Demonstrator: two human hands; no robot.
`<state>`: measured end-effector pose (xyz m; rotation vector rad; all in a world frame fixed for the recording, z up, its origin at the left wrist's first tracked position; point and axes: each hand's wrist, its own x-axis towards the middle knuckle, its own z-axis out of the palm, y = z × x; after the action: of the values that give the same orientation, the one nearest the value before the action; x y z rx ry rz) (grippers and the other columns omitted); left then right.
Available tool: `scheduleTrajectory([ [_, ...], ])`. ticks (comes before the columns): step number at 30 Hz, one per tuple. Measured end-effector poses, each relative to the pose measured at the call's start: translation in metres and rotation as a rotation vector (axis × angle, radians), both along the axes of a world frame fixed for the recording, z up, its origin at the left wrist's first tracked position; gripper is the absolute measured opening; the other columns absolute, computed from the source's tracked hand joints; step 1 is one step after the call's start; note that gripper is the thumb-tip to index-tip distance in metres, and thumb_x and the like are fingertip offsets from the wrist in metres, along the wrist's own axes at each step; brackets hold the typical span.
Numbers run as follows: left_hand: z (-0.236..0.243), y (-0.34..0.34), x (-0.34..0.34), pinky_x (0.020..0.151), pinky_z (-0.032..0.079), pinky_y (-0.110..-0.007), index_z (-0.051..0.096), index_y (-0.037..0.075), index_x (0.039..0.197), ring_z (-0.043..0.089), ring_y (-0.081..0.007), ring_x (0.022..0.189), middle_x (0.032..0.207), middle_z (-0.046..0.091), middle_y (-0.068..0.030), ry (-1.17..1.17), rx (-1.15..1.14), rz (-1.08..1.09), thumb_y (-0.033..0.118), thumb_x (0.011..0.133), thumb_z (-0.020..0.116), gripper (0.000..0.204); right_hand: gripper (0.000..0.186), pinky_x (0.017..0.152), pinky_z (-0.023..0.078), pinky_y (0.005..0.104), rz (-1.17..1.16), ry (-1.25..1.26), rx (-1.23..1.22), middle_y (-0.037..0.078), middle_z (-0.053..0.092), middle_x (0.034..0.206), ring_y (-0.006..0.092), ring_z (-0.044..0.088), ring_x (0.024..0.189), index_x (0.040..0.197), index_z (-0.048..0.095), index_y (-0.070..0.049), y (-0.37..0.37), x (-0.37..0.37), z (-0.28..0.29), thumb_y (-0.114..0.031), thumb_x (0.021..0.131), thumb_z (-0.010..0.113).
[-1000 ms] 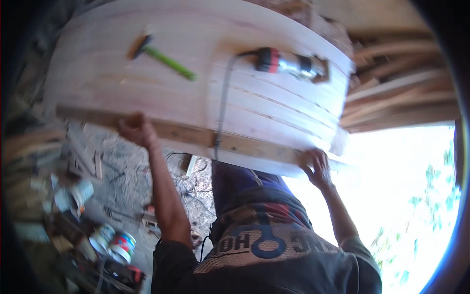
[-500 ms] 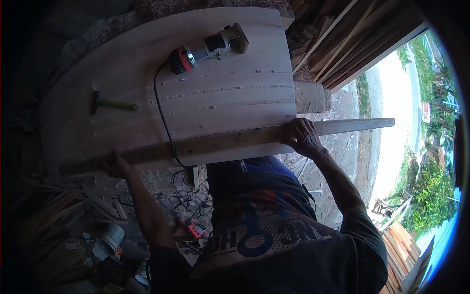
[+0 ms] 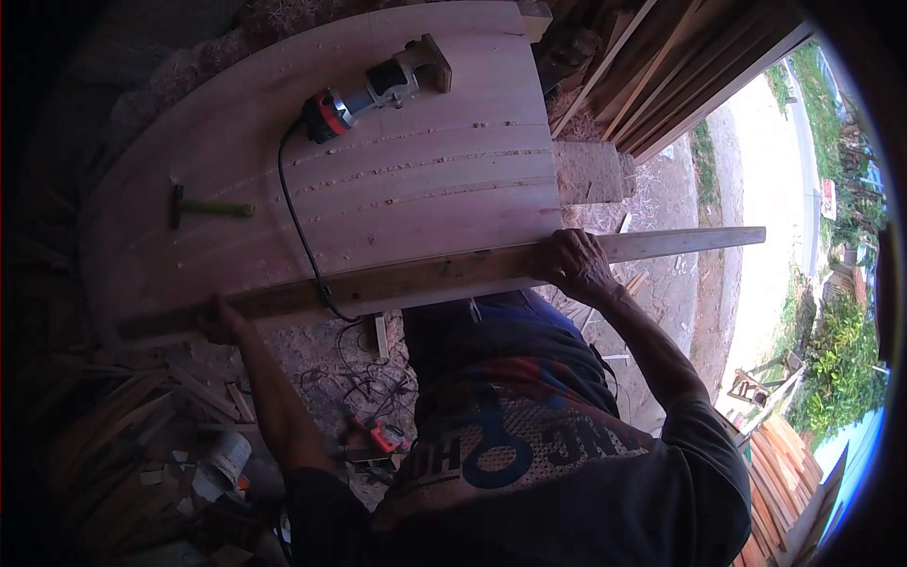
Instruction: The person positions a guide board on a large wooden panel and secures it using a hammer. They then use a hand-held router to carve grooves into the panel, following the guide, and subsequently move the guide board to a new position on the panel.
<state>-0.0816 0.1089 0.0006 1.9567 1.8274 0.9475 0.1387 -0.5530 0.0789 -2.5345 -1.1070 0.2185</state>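
A long wooden strip lies across the near side of a wide wooden panel, its right end sticking out past the panel's edge. Near the strip's left end, my left hand grips it. My right hand is wrapped over it close to the panel's right edge. Farther back on the panel rests a trim router with a red and black motor end; its black cord runs toward me and over the strip. A hammer with a green handle lies at the panel's left.
Wooden boards are stacked at the far right, beside a block by the panel. On the floor to my left are wood offcuts, a white bucket, tangled cords and a red power tool. More planks lie at the near right.
The panel, router and hammer appear shifted slightly left and up in the view. Both hands keep their hold on the wooden strip, which stays in nearly the same place.
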Motion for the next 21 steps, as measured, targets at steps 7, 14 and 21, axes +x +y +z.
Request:
scheduleTrajectory([
  [7, -0.005, 0.000, -0.005, 0.102, 0.048, -0.053, 0.055, -0.003, 0.138, 0.056, -0.0483, 0.118, 0.130, 0.057, -0.0328, -0.029, 0.021, -0.014, 0.052, 0.071, 0.084, 0.091, 0.060, 0.102, 0.042, 0.0492, 0.046, 0.057, 0.011, 0.011, 0.055, 0.127, 0.0354, 0.053, 0.123, 0.131, 0.057, -0.015, -0.005, 0.012, 0.010, -0.034, 0.079, 0.081],
  [14, -0.006, -0.002, 0.000, 0.104, 0.046, -0.053, 0.055, -0.003, 0.139, 0.056, -0.0483, 0.119, 0.131, 0.057, -0.0323, -0.044, 0.020, 0.001, 0.052, 0.072, 0.083, 0.091, 0.060, 0.100, 0.045, 0.0493, 0.062, 0.119, -0.023, 0.014, 0.053, 0.126, 0.0368, 0.055, 0.118, 0.132, 0.054, -0.014, -0.007, 0.014, 0.006, -0.033, 0.081, 0.080],
  [21, -0.012, 0.010, -0.008, 0.103, 0.046, -0.055, 0.055, -0.003, 0.137, 0.056, -0.0499, 0.118, 0.129, 0.061, -0.0303, 0.077, 0.084, 0.006, 0.054, 0.075, 0.080, 0.088, 0.072, 0.094, 0.047, 0.0497, 0.084, 0.090, 0.090, 0.016, 0.052, 0.124, 0.0375, 0.057, 0.112, 0.139, 0.046, -0.015, -0.010, 0.015, 0.000, -0.035, 0.079, 0.082],
])
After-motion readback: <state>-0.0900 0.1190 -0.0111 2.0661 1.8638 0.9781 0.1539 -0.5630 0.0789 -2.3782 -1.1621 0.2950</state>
